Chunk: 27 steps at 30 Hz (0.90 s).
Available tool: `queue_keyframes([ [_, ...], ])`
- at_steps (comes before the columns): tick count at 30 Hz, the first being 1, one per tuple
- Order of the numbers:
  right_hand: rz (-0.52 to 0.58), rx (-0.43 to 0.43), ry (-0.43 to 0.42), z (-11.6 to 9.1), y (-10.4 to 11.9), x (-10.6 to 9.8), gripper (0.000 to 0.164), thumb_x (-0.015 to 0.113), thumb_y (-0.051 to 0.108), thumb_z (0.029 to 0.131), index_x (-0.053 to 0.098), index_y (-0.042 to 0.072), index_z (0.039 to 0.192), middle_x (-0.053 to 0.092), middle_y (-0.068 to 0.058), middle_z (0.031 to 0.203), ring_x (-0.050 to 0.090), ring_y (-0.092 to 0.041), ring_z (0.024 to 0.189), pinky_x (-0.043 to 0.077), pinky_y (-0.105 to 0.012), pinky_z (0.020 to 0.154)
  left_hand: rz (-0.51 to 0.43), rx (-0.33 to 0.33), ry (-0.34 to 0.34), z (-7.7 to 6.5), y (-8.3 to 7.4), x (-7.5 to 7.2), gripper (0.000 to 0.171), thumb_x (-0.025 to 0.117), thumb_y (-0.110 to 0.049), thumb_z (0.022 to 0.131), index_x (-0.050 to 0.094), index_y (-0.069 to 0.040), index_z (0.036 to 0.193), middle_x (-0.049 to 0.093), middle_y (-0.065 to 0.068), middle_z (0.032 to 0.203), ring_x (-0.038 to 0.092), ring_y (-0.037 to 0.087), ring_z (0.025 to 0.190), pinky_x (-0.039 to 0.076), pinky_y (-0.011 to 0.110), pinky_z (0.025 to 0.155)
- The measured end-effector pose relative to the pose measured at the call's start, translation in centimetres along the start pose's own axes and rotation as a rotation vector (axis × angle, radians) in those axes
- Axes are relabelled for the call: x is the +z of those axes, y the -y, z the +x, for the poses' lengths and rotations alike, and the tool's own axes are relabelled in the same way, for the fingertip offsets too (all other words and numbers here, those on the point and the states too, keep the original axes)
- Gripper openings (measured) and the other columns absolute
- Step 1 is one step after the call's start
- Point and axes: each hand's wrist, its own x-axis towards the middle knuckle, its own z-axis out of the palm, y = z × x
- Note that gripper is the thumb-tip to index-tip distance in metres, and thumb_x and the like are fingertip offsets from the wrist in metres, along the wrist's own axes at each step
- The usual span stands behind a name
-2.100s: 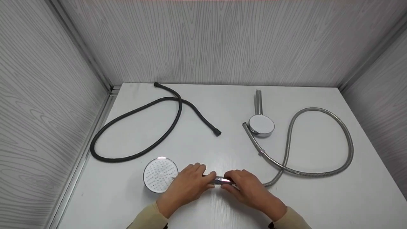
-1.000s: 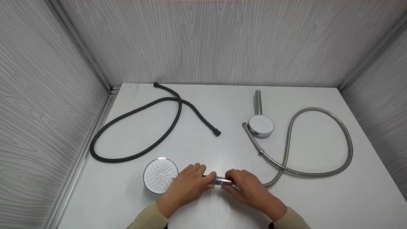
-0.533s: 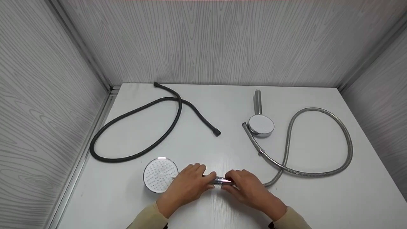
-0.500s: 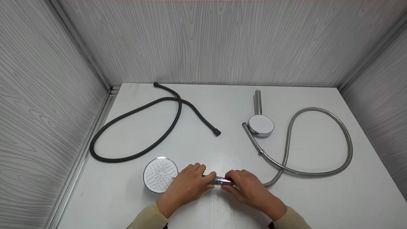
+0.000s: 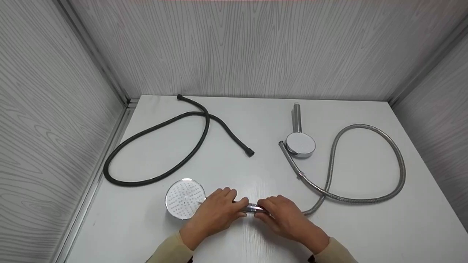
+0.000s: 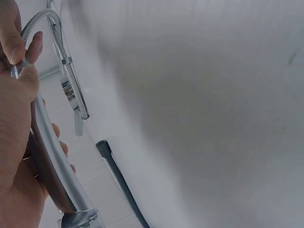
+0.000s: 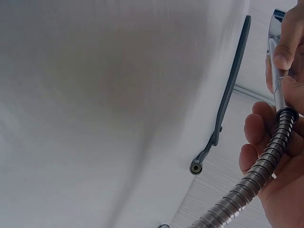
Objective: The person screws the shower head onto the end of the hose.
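Left hand point(image 5: 218, 209): I grip the showerhead point(image 5: 185, 199)
Right hand point(image 5: 287, 216): my fingers hold hose point(image 7: 259, 175) end
Joint point(image 7: 287, 113): probably coupling — needs aligned twisting

There are 2 shower heads point(image 5: 185, 199) point(image 5: 300, 143) and 2 hoses point(image 5: 402, 170) point(image 5: 106, 170).

Near you, your left hand point(image 5: 219, 208) lies just left of your right hand point(image 5: 287, 217), the near shower head point(image 5: 185, 199) reaching out past it to the left. Beyond, on the table point(image 5: 256, 175), you have the left hose point(image 5: 124, 184) far left and the far shower head point(image 5: 300, 143) far right; the right hose point(image 5: 403, 171) runs from that head's left side, loops right and returns to your right hand.
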Motion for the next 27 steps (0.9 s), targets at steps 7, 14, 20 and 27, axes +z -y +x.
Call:
queue_keyframes([
  [7,-0.020,-0.018,-0.010,-0.17,-0.11,0.27,0.019,0.078,0.028,0.095,0.066,0.015,0.101,0.064,0.011,0.080,0.051,-0.004,0.068,0.044,-0.022,0.065,0.009,0.008,0.007,-0.03,-0.04,-0.01,0.028,0.058,-0.049,0.104,0.056,-0.024,0.117,0.058,-0.001,0.088,0.053,0.017,0.080,0.049,0.032,0.075],
  [14,0.037,0.040,-0.007,-0.29,-0.11,0.16,0.023,0.080,0.030,0.095,0.069,0.013,0.106,0.072,0.011,0.091,0.059,-0.003,0.076,0.049,-0.024,0.069,0.021,0.008,-0.015,-0.02,-0.04,0.02,0.029,0.060,-0.050,0.102,0.057,-0.024,0.115,0.055,-0.001,0.085,0.051,0.016,0.077,0.048,0.031,0.073],
  [20,0.030,0.047,-0.017,-0.30,-0.01,0.35,0.030,0.084,0.029,0.091,0.069,0.014,0.113,0.072,0.010,0.093,0.060,-0.002,0.077,0.050,-0.024,0.069,0.018,0.001,0.003,0.02,-0.11,0.01,0.029,0.058,-0.050,0.103,0.056,-0.024,0.116,0.056,-0.001,0.087,0.052,0.017,0.079,0.047,0.031,0.073],
  [27,0.032,-0.011,-0.069,-0.17,-0.15,0.58,0.028,0.089,0.024,0.086,0.070,0.013,0.105,0.073,0.010,0.091,0.062,-0.003,0.076,0.049,-0.023,0.068,0.002,0.000,0.011,-0.01,-0.14,0.00,0.028,0.058,-0.049,0.103,0.056,-0.024,0.115,0.057,-0.001,0.087,0.052,0.017,0.079,0.047,0.031,0.074],
])
